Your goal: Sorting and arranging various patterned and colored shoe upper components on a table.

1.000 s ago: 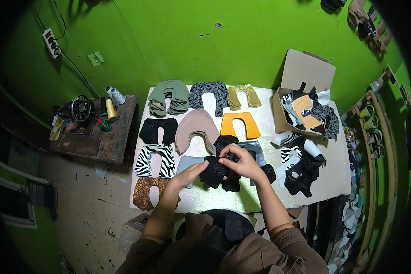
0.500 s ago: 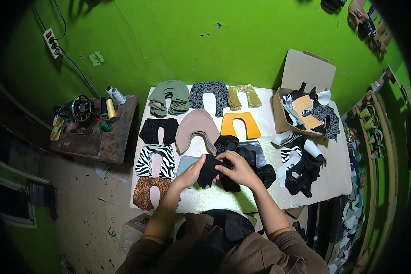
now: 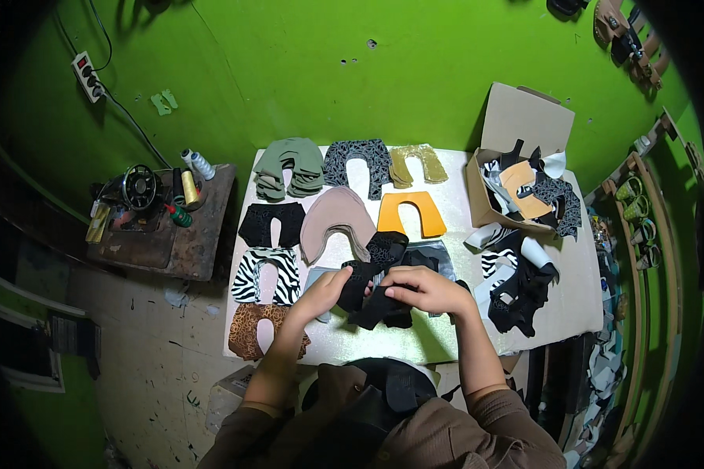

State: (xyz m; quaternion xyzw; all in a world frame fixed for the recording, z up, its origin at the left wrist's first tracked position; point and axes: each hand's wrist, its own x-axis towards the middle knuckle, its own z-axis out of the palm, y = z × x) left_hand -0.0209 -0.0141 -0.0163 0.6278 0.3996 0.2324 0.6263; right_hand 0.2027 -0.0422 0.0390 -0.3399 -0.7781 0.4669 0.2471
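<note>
Over the near middle of the table, my left hand pinches a black fabric cutout. My right hand grips another black cutout, slanting down to the left; the two pieces overlap partly, and my fingers hide where they meet. Behind my hands are more black patterned cutouts. A grey cutout shows partly beside my left hand. Near it lie U-shaped stacks: pinkish-beige, zebra-striped and leopard-print.
Further stacks are green, gold and orange. At the table's right stand an open cardboard box of scraps and a black-and-white scrap pile. A sewing machine sits on a wooden table at left.
The black pieces have been drawn apart, one now in each hand. My right hand has moved right and turned more sideways, while my left hand has barely shifted.
</note>
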